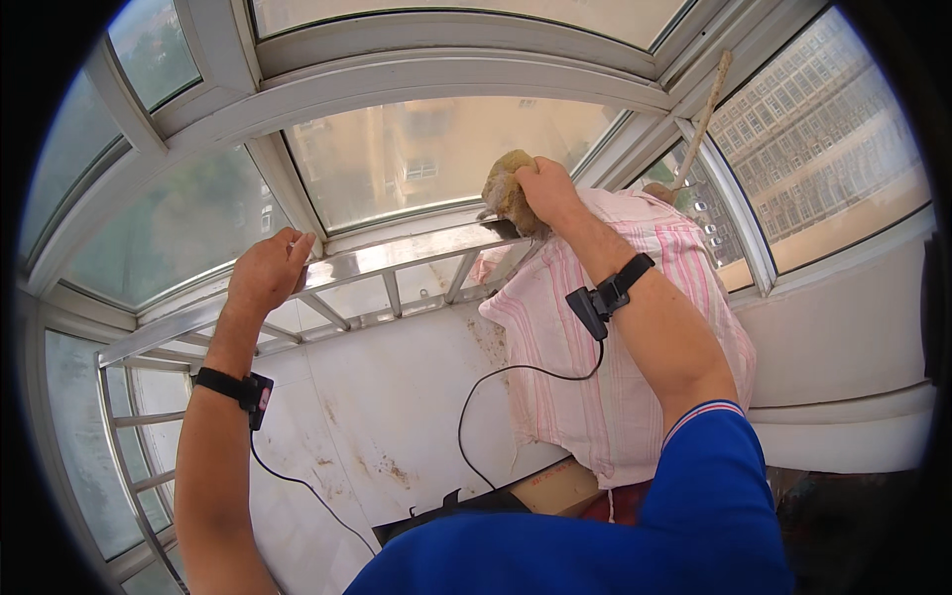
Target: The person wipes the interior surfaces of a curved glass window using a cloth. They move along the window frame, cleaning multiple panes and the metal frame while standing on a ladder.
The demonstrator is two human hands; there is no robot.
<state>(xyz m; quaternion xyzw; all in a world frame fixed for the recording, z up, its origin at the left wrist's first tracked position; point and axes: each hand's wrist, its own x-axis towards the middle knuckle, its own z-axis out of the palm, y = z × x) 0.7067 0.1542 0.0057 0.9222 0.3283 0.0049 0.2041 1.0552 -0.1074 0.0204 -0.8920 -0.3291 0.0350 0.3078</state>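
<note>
My right hand (pixel 549 195) holds a dirty yellow-brown rag (pixel 512 190), bunched up, at the right part of the metal railing (pixel 416 245). The rag hangs against the rail, just inside a window pane (pixel 446 156). At the rail's left part is my left hand (pixel 268 274), its fingers curled beside the foot of a window post (pixel 286 175). Whether those fingers grip the rail is hidden from this angle. Below my right forearm lies a pink-and-white striped cloth (pixel 595 335), draped over something bulky that it covers.
A wooden stick (pixel 703 123) leans on the right window frame. White panels with brown stains (pixel 387 468) lie below the rail. A cardboard box (pixel 558 487) sits near my body. Cables (pixel 476 387) run from the black devices (pixel 595 305) strapped to both forearms.
</note>
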